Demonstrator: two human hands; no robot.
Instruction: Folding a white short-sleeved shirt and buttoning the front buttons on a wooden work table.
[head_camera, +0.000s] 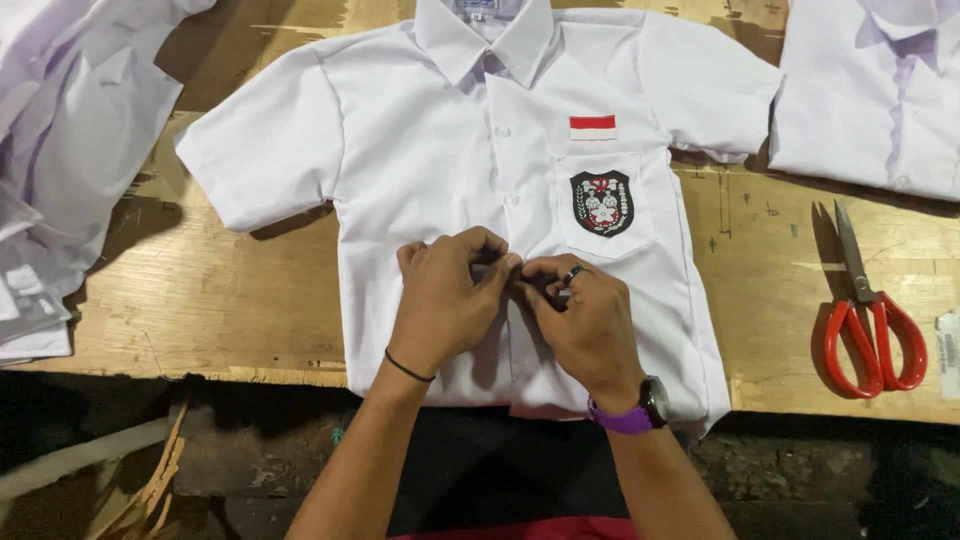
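Both hands (515, 300) pinch white short-sleeved shirt (420, 150) placket; crest on pocket.

One camera rides on the person's head, looking steeply down and close over the wooden table (230, 330). The fingers (495, 252) sit mid-frame; beyond them lies the far edge.
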